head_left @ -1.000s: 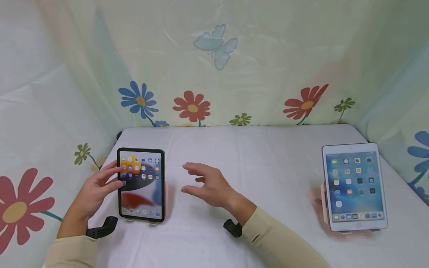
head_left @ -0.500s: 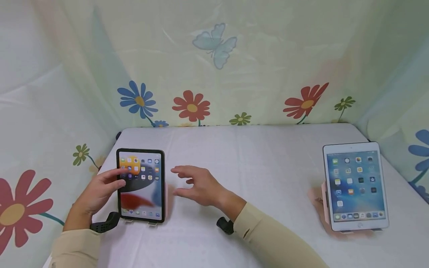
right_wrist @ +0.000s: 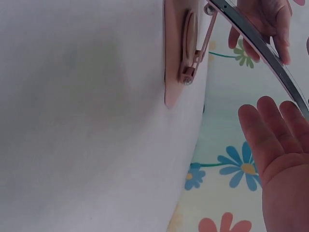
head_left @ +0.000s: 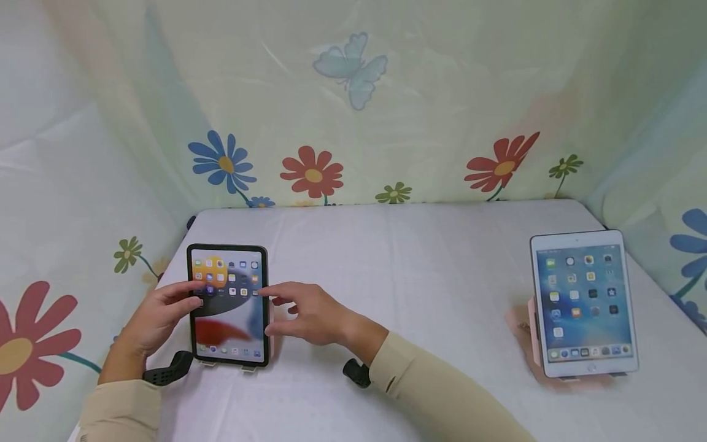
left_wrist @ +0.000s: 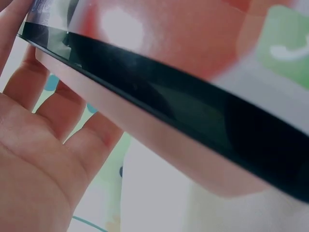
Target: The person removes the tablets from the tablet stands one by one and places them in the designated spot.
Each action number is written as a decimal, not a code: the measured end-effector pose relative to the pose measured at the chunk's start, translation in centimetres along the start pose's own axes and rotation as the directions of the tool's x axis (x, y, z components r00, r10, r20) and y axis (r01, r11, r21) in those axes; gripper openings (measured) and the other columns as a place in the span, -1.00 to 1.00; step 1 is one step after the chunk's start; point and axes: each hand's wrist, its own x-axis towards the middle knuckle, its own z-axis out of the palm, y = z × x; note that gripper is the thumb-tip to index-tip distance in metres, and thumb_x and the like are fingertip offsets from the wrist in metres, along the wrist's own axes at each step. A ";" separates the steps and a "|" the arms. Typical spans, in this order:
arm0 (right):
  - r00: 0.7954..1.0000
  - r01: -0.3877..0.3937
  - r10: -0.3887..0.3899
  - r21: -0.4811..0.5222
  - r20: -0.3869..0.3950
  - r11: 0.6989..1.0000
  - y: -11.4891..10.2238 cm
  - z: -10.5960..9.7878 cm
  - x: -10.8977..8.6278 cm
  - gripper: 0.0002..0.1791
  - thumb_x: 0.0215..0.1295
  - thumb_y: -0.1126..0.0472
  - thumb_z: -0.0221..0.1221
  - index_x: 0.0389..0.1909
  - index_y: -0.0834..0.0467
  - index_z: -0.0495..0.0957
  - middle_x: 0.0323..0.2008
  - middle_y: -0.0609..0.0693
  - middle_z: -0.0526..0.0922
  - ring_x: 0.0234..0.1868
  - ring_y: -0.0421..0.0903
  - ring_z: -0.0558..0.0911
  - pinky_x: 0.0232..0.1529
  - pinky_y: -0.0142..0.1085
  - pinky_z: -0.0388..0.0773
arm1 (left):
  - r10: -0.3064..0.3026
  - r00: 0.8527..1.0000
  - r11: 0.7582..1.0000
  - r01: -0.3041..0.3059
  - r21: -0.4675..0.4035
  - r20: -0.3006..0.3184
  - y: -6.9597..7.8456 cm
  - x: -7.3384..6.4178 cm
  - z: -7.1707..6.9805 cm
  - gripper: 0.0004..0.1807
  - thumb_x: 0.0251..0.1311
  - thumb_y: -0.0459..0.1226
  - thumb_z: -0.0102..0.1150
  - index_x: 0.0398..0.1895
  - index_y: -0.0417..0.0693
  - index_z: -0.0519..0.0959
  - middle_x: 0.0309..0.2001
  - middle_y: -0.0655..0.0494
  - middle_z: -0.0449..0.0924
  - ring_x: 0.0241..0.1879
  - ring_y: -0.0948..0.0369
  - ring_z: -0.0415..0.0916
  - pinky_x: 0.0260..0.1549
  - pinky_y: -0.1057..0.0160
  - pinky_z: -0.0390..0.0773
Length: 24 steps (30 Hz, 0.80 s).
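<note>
On the left of the table a black-framed tablet (head_left: 229, 331) leans on a pink stand (right_wrist: 175, 53), its screen lit with app icons. My left hand (head_left: 157, 319) is at its left edge, index finger and thumb over the screen. In the left wrist view, several left-hand fingers (left_wrist: 55, 104) lie beside and partly behind the pink stand; whether they press on anything cannot be seen. My right hand (head_left: 315, 316) is at the tablet's right edge, with index finger and thumb apart. Its fingers (right_wrist: 263, 125) look relaxed in the right wrist view, close to the tablet's edge.
A white tablet (head_left: 588, 307) with a lit home screen stands on another pink stand (head_left: 534, 331) at the right. White cloth (head_left: 420, 276) covers the table. A flowered curtain (head_left: 431, 110) hangs behind and along the sides.
My right hand has moved left from the open table to the black-framed tablet's right edge. The left index finger and thumb have slid slightly further over the screen. The white tablet stays put.
</note>
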 end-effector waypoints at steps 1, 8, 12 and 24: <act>1.000 -0.008 0.008 0.007 0.006 1.000 -0.1 0.1 0.1 -0.33 0.30 0.09 0.35 0.42 -0.05 0.40 0.34 -0.14 0.43 0.20 -0.16 0.53 0.13 -0.33 0.51 | -0.002 1.000 1.000 0.002 -0.006 -0.002 0.0 0.0 0.0 -0.72 0.42 -0.35 0.12 0.08 0.06 0.70 0.12 0.28 0.35 0.12 0.23 0.24 -0.05 0.49 0.50; 0.999 -0.041 0.042 0.111 -0.006 0.993 -0.2 0.5 0.6 -0.26 0.27 0.08 0.38 0.46 -0.09 0.35 0.38 -0.15 0.38 0.20 -0.20 0.51 0.13 -0.34 0.50 | 0.046 0.999 0.996 -0.046 -0.075 0.008 0.1 0.1 -0.1 -0.70 0.42 -0.42 0.08 0.02 0.07 0.71 0.08 0.34 0.42 0.11 0.26 0.26 -0.04 0.49 0.50; 0.999 -0.040 0.044 0.150 -0.024 0.988 -0.2 0.5 0.8 -0.26 0.26 0.07 0.39 0.46 -0.11 0.36 0.37 -0.15 0.38 0.23 -0.19 0.49 0.13 -0.35 0.50 | 0.063 0.998 0.992 -0.062 -0.113 0.004 0.3 0.2 0.0 -0.68 0.42 -0.45 0.05 0.03 0.03 0.72 0.08 0.35 0.44 0.11 0.25 0.26 -0.03 0.50 0.49; 0.996 -0.064 0.071 0.111 -0.060 0.992 -0.5 0.1 0.8 -0.32 0.25 -0.01 0.38 0.40 -0.13 0.44 0.33 -0.18 0.45 0.29 -0.08 0.40 0.21 -0.20 0.44 | 0.076 0.997 0.996 -0.076 -0.038 -0.012 1.0 0.2 0.2 -0.67 0.42 -0.44 0.07 0.02 0.09 0.73 0.04 0.41 0.47 0.12 0.22 0.20 -0.03 0.51 0.44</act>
